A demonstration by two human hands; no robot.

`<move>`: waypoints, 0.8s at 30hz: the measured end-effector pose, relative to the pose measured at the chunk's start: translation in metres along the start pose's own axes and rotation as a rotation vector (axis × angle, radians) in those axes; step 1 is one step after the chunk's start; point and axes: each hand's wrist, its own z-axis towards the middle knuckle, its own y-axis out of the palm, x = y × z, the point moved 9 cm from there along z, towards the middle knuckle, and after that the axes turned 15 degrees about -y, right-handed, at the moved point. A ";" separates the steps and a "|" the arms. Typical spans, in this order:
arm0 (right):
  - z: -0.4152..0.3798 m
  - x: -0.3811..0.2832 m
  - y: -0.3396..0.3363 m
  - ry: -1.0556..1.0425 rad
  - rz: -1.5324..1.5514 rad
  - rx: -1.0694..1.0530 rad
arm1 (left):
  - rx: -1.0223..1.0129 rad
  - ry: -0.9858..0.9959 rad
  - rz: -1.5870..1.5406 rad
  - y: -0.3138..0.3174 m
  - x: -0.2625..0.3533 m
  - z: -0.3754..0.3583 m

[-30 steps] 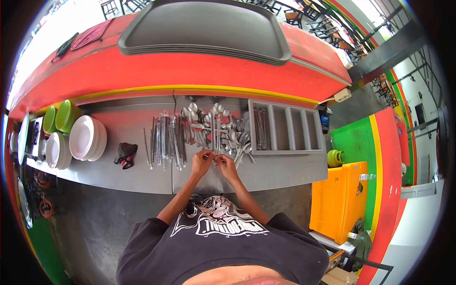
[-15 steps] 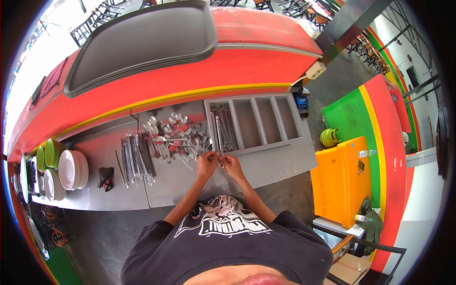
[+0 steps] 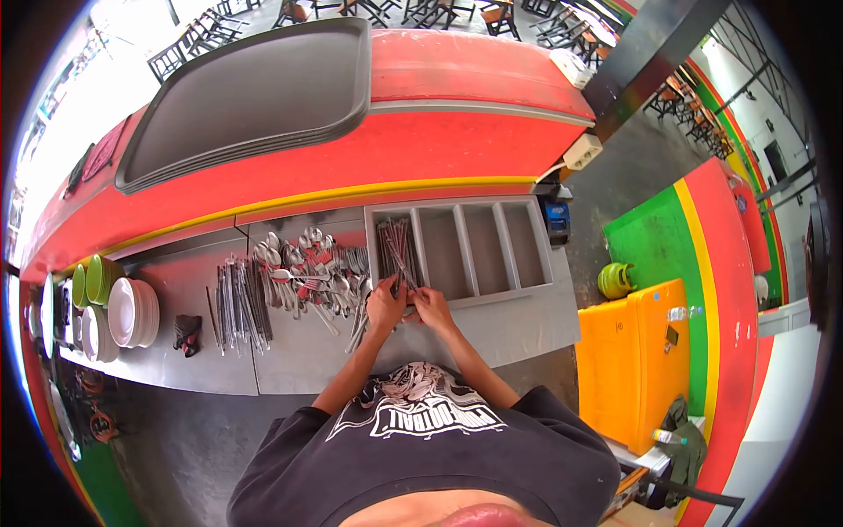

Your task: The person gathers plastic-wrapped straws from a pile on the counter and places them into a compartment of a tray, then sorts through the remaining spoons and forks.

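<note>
A grey cutlery tray [image 3: 549,237] with several long compartments lies on the metal counter. Long thin dark-silver utensils [image 3: 395,241], too small to name exactly, fill its leftmost compartment, some lying slantwise. My left hand [image 3: 386,306] is closed at that compartment's near end. Beside it, my right hand [image 3: 430,309] has its fingers pinched over the tray's front rim. The near ends of the utensils run in between my fingers, which partly hide them. Left of the tray lie a loose pile of spoons and forks [image 3: 307,277] and a row of similar long thin utensils [image 3: 240,303].
Stacked white plates [image 3: 126,312], green bowls [image 3: 103,279] and a small dark bundle [image 3: 187,334] stand on the counter's left. Dark serving trays [image 3: 255,97] are stacked on the red ledge [image 3: 474,132] behind. A yellow cabinet [image 3: 628,360] stands on the right.
The shiny long utensil that stood out from my fingers now cannot be told from those in the compartment. My hands stay at its near end. The view has shifted slightly.
</note>
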 end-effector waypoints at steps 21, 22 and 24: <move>0.009 -0.055 0.142 -0.447 -0.500 0.071 | 0.048 -0.395 -0.420 -0.165 -0.170 -0.010; 0.010 -0.051 0.160 -0.474 -0.514 0.056 | 0.106 -0.404 -0.372 -0.181 -0.192 -0.007; 0.020 -0.015 0.199 -0.460 -0.395 -0.048 | 0.218 -0.420 -0.270 -0.203 -0.235 -0.002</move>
